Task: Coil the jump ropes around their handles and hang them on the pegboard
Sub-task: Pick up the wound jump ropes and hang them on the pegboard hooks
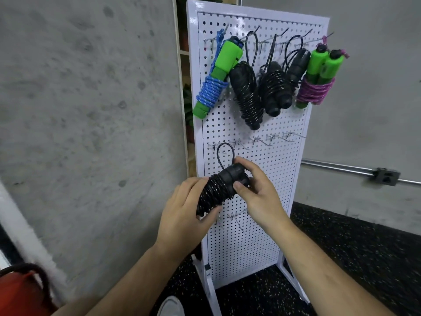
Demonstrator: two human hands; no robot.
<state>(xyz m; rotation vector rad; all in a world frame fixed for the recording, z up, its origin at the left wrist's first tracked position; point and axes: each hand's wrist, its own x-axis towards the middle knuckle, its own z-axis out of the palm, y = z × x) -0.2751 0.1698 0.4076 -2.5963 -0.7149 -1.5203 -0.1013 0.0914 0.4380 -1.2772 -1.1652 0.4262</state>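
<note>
Along the top row of hooks on the white perforated metal pegboard (284, 179) the work is mostly done. A blue braided rope wound round green foam handles (218, 76) hangs at the left and a purple braided rope round green handles (316, 87) at the right. Between them hang black cord bundles (247, 94) by three loops, though they overlap too much for a sure count.

We hold one more black jump rope coiled round its black handles (216, 190) in front of the board, lower down. Our left hand (182, 210) is wrapped round the coiled lower end. Our right hand (257, 192) pinches the handle tops, thumb in front. Its free loop (224, 153) stands up just by the left hooks of the middle row (218, 145) — whether it has caught one we cannot tell.

We judge the coiling of this rope finished; only the hanging is left. No other loose ropes show in view.
</note>
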